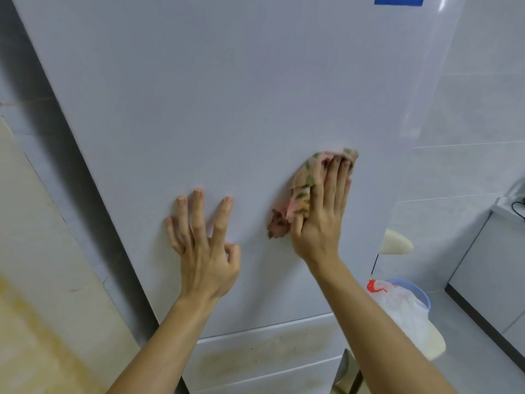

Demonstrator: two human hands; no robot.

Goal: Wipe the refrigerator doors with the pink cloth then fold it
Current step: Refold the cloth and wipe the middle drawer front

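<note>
The white upper refrigerator door (216, 103) fills most of the head view. My right hand (321, 211) presses the crumpled pink cloth (301, 191), patterned with green and brown, flat against the door's right part with straight fingers. The cloth sticks out above the fingertips and to the left of the palm. My left hand (203, 245) rests on the door to the left of the cloth, fingers spread and fingertips touching the surface, holding nothing. Below the hands, a lower refrigerator door (264, 354) shows yellowish-brown stains.
A blue label (399, 0) sits at the door's top right. A blue bin lined with a white bag (409, 305) stands on the floor to the right. Grey cabinets (494, 280) run along the far right. A beige wall (37, 251) is on the left.
</note>
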